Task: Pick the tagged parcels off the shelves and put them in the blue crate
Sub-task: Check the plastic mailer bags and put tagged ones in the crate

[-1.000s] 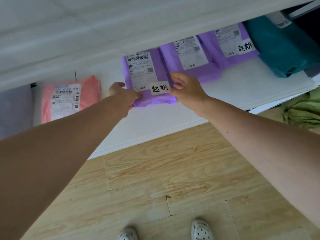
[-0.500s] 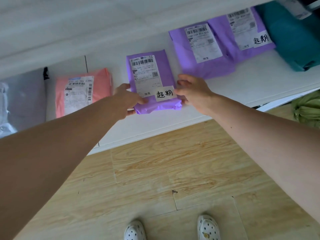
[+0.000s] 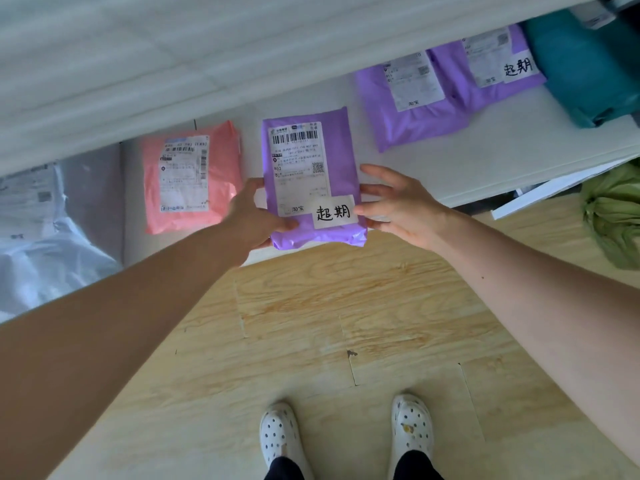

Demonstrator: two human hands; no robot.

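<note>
The step in hand is the pick: a tagged purple parcel (image 3: 311, 168) is coming off the shelf (image 3: 450, 161), and its near end already overhangs the shelf's front lip above the wood floor (image 3: 346, 306). The left hand (image 3: 252, 216) pinches the parcel's near left corner, thumb on top and fingers apparently tucked beneath. The right hand (image 3: 401, 206) is spread, its straight fingertips touching the parcel's right edge without curling round it. The white handwritten tag (image 3: 334, 212) lies between the two hands.

A pink parcel (image 3: 194, 178) with no such tag lies just to the outer side of the left hand. A second tagged parcel (image 3: 502, 64), also purple, lies well beyond the right hand, farther back on the shelf.

The next move probably calls for the right hand to close on its edge or slip under it, so the soft bag does not sag as it clears the lip. The blue crate is out of view, so the person must turn to find it before the drop.
</note>
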